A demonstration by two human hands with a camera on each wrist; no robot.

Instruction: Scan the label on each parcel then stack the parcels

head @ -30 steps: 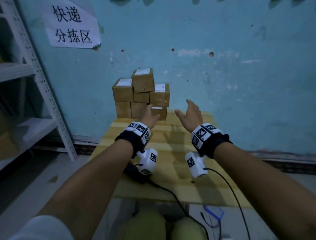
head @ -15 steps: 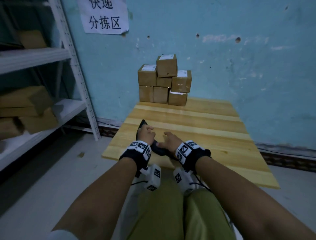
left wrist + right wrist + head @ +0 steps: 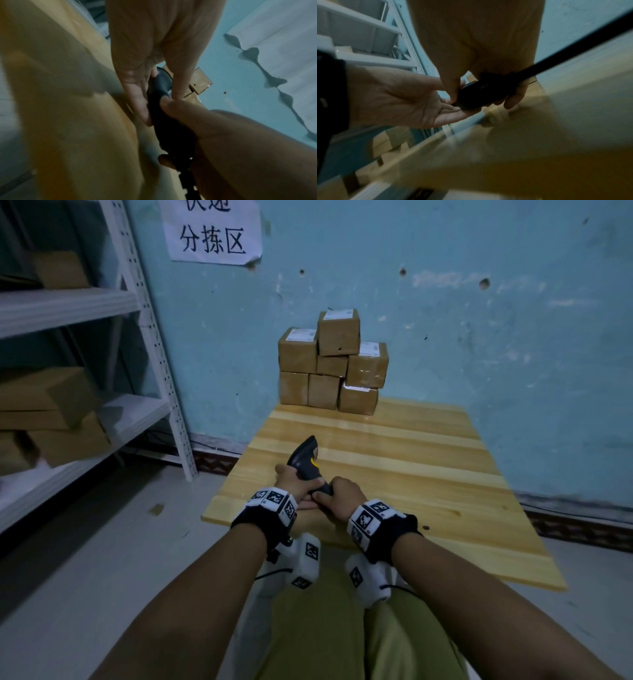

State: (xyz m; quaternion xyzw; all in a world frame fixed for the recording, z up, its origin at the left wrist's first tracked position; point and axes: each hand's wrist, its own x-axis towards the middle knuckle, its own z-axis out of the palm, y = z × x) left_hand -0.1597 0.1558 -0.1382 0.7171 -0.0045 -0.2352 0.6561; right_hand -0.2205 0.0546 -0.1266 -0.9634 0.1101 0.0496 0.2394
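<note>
Several brown parcels with white labels stand stacked against the blue wall at the far edge of the wooden table. Near the table's front left corner both hands hold a black barcode scanner with a yellow trigger, its head tilted up toward the parcels. My left hand grips the scanner's neck, thumb on one side and fingers on the other, as the left wrist view shows on the scanner. My right hand wraps the scanner's handle. A black cable runs from the handle.
A white metal shelf rack with cardboard boxes stands at the left, beside the table. A paper sign hangs on the wall. My legs in green trousers sit at the table's near edge.
My hands drew back from the parcel stack to the table's near edge and took hold of the scanner. Its head has since risen off the table.
</note>
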